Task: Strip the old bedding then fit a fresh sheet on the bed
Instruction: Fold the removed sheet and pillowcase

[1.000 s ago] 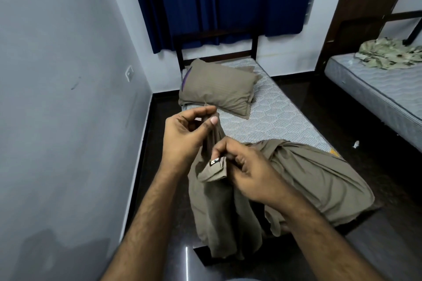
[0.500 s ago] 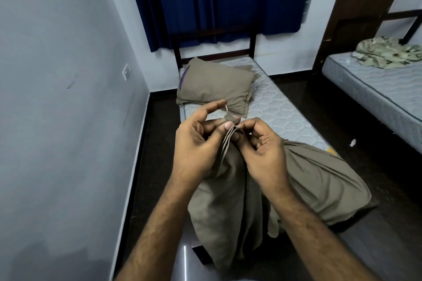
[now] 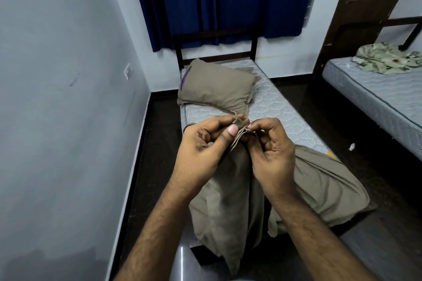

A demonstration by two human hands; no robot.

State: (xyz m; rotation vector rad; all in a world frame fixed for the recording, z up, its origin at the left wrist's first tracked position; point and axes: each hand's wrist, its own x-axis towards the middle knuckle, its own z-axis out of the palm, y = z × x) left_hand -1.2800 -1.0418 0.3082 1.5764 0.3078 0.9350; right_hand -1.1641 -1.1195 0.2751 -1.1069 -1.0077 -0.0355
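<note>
Above the foot of the bed (image 3: pixel 280 107), we pinch the bunched edge of the taupe sheet (image 3: pixel 228 201) between both hands: left hand (image 3: pixel 201 148) with thumb and fingers closed on the folds, right hand (image 3: pixel 271 148) curled round them from the other side. Its length hangs down and spreads over the bare striped mattress (image 3: pixel 274 121). Near the headboard lies a taupe pillow (image 3: pixel 217 89).

L hand (image 3: pixel 201 146) & R hand (image 3: pixel 271 148) pinch taupe sheet (image 3: pixel 228 201) edge over mattress (image 3: pixel 274 112); pillow (image 3: pixel 217 86) behind.
</note>
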